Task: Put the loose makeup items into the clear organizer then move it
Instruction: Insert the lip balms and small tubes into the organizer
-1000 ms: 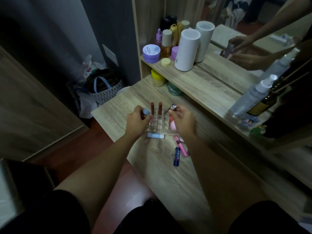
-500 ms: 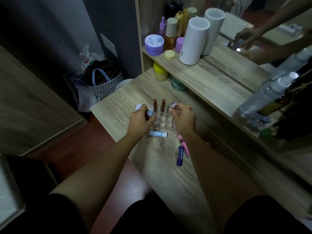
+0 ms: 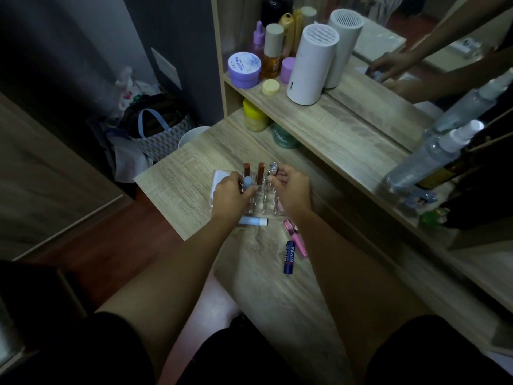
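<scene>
The clear organizer [image 3: 261, 201] stands on the wooden table [image 3: 177, 184], between my two hands. Two brown lipsticks [image 3: 260, 171] stand upright in its far slots. My left hand [image 3: 229, 194] is shut on a light blue tube [image 3: 247, 182] at the organizer's left side. My right hand [image 3: 291, 187] pinches a silver-capped tube [image 3: 273, 169] over the far right slots. Loose on the table lie a white-blue stick [image 3: 254, 221], a pink tube [image 3: 295, 240] and a dark blue Nivea stick [image 3: 288, 257], all near my right forearm.
A white flat case [image 3: 218, 179] lies left of the organizer. The shelf behind holds a white cylinder [image 3: 312, 65], a purple jar [image 3: 244, 69] and bottles. A spray bottle [image 3: 433, 157] stands at right before the mirror. A bag [image 3: 158, 129] sits on the floor at left.
Both hands have stayed at the organizer. The light blue tube in my left hand has shifted closer to the slots, and the silver-capped tube stays at the far right slots.
</scene>
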`<action>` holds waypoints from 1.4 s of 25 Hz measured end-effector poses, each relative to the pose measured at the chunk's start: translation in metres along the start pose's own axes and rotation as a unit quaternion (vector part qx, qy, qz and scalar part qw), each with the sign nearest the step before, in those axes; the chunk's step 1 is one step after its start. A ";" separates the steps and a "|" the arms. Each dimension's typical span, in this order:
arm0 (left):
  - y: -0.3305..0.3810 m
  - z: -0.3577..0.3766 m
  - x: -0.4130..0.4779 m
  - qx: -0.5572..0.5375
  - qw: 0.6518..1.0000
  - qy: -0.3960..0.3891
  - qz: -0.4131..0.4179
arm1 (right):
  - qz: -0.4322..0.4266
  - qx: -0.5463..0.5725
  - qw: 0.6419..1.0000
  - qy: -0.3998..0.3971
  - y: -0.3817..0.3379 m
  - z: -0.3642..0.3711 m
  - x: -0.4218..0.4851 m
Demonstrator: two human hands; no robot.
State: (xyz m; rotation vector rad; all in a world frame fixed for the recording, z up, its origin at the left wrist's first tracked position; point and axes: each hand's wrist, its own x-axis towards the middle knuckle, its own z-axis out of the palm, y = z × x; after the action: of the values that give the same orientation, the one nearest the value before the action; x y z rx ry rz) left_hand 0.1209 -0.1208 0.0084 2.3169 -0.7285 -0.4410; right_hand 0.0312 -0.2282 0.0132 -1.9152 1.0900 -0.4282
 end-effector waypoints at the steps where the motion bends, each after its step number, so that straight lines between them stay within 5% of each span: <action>1: 0.000 0.000 -0.001 -0.007 1.000 -0.001 -0.005 | -0.001 0.001 1.000 -0.005 0.000 -0.001 0.000; 5: 0.001 -0.002 -0.014 -0.108 0.992 0.047 -0.046 | -0.008 0.021 0.999 -0.027 0.003 -0.015 -0.009; 8: -0.009 0.000 -0.037 -0.159 0.983 0.088 0.020 | -0.027 0.010 0.999 -0.041 0.020 -0.040 -0.019; 13: -0.010 0.021 -0.055 0.018 0.956 -0.136 0.260 | -0.042 -0.131 0.985 -0.100 0.070 -0.082 -0.033; 17: 0.007 0.047 -0.053 0.158 0.903 -0.205 0.344 | -0.037 -0.204 0.967 -0.150 0.094 -0.086 -0.038; 23: 0.015 0.056 -0.049 0.246 0.877 -0.235 0.340 | -0.037 -0.309 0.926 -0.215 0.095 -0.078 -0.038; 30: 0.021 0.058 -0.044 0.293 0.854 -0.269 0.335 | -0.067 -0.305 0.928 -0.202 0.091 -0.082 -0.035; 35: 0.020 0.036 -0.044 0.315 0.839 -0.226 0.381 | -0.100 -0.194 0.966 -0.140 0.095 -0.099 -0.039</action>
State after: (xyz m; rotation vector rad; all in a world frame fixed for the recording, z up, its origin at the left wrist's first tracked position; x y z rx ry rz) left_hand 0.0610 -0.1245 0.0010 2.2100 -2.1966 -0.4036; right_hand -0.1039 -0.2698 -0.0036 -2.3574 0.8405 -0.0453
